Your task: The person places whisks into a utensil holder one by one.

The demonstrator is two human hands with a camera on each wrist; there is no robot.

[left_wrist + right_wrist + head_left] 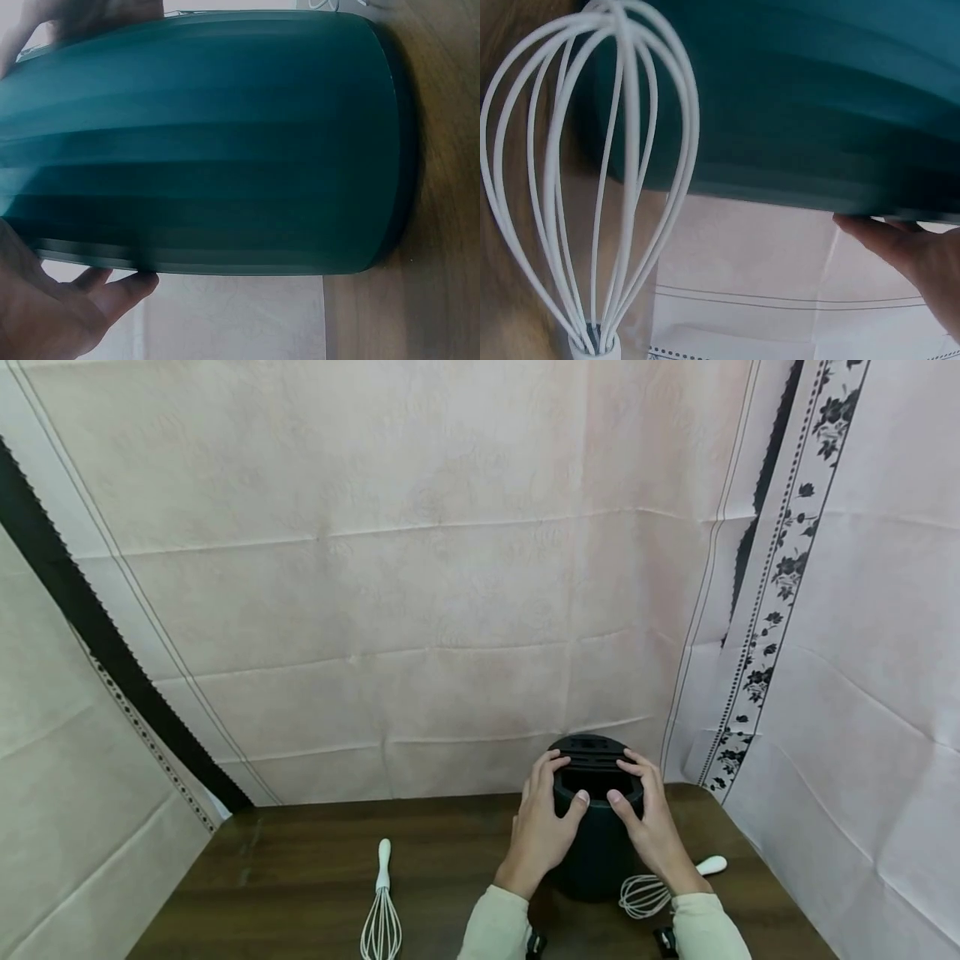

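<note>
A dark green utensil holder (pixel 596 860) stands upright near the back right of the table, with a wide opening and narrow slots in its black top. My left hand (pixel 543 827) grips its left side, thumb at the front rim and fingers toward the back. On the opposite side my right hand (pixel 652 822) grips it in the same way. The holder's ribbed wall (pixel 210 150) fills much of the left wrist view. Close by the right forearm lies a white whisk (pixel 647 896), its wires large in the right wrist view beside the holder. The holder's inside is too dark to make out.
Another white whisk (pixel 382 902) lies on the brown wooden table (pixel 300 877), left of the holder, handle pointing away. Pale cloth (pixel 450 610) hangs behind the table, and more cloth with a black floral border (pixel 787 568) hangs on the right.
</note>
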